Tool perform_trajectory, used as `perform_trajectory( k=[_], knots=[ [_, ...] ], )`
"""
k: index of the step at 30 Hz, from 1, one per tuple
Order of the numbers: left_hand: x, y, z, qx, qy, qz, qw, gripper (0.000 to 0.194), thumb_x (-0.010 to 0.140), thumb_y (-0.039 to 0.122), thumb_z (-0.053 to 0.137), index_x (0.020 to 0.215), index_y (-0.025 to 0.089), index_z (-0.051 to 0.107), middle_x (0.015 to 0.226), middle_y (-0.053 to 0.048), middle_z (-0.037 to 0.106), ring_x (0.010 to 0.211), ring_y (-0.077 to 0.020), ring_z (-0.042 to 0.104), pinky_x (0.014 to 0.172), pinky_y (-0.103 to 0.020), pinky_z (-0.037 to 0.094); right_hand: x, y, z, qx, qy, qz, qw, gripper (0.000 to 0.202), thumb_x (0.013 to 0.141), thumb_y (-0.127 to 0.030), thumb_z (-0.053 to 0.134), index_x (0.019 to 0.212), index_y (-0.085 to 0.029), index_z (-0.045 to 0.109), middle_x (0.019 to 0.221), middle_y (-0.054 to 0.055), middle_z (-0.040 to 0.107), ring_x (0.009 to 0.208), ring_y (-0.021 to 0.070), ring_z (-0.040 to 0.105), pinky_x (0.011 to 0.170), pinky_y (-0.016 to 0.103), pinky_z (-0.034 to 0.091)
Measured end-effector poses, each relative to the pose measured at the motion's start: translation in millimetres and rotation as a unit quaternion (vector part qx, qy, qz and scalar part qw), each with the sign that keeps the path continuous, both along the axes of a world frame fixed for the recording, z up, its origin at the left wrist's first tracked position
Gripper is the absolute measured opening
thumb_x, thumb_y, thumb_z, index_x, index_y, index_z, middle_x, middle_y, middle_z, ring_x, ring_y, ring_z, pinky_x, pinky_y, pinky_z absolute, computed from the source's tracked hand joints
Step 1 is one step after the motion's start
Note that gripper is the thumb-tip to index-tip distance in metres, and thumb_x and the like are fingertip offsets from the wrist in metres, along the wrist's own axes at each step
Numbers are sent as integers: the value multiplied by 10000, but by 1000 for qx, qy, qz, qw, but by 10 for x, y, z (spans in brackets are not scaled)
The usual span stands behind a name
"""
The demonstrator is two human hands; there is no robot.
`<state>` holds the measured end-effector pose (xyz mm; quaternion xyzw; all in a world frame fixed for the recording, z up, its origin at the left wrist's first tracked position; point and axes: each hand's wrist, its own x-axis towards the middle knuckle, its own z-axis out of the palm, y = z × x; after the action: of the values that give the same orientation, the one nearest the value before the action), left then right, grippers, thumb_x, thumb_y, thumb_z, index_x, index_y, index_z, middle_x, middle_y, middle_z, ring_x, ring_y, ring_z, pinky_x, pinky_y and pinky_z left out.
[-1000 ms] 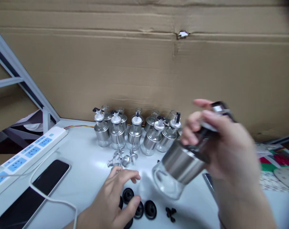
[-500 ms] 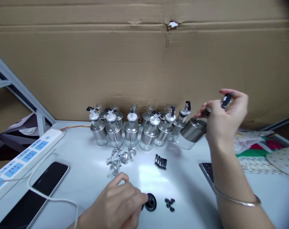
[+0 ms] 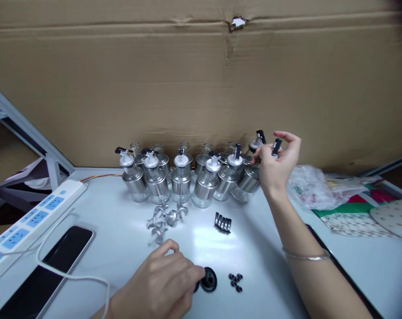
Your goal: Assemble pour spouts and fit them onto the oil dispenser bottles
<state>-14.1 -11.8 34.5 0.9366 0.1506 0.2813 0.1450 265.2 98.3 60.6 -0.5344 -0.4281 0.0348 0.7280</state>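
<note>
Head view: right hand (image 3: 278, 165) grips tilted bottle (image 3: 248, 180), one finger raised (pourer (image 3: 276, 147) protruding); left hand (image 3: 168, 280) curled at black disc (image 3: 209, 281), hold indeterminate.

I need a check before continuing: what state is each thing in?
Right hand, closed on bottle
Held bottle, tilted, spout on
Front bottles, upright, spouts on
Back bottles, upright, no spouts visible
Left hand, curled, grip unclear
Metal parts, loose, jumbled
Clips, loose, in a row
Phone, screen dark
Power strip, on or off unclear

held bottle (image 3: 248, 180) now nearer the row (image 3: 181, 181)
</note>
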Motion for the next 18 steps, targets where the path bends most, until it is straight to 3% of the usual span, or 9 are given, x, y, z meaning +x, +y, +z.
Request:
perform_trajectory(
  k=[7,11,15,18],
  knots=[
    [-22,-4,-23,1,31,-2,1000,374,754,-5,370,1051,177,508,657,-21,654,534,-117,494,643,-296,418,4,29,-109,-43,-34,4,998,228,757,-241,528,976,-217,469,550,-84,521,376,117,477,427,251,405],
    [-5,-2,-21,14,30,2,999,353,749,-1,368,1017,179,510,640,-14,647,515,-116,490,623,-287,427,20,15,-128,-36,-119,-61,990,204,767,-257,523,964,-205,521,638,-42,570,506,140,545,533,278,435],
    [-2,4,-26,18,25,2,1000,369,742,-7,374,1044,178,477,631,-8,642,503,-116,487,628,-286,429,20,-34,-32,-2,-139,-100,985,175,787,-247,519,954,-197,527,739,-3,618,632,151,585,621,289,452],
    [-5,6,-34,19,12,0,1000,383,735,-10,391,1069,171,447,634,-16,640,509,-121,487,631,-286,427,19,-73,109,67,-126,-110,984,169,757,-169,500,925,-186,518,790,15,604,734,156,605,687,301,461]
  ],
)
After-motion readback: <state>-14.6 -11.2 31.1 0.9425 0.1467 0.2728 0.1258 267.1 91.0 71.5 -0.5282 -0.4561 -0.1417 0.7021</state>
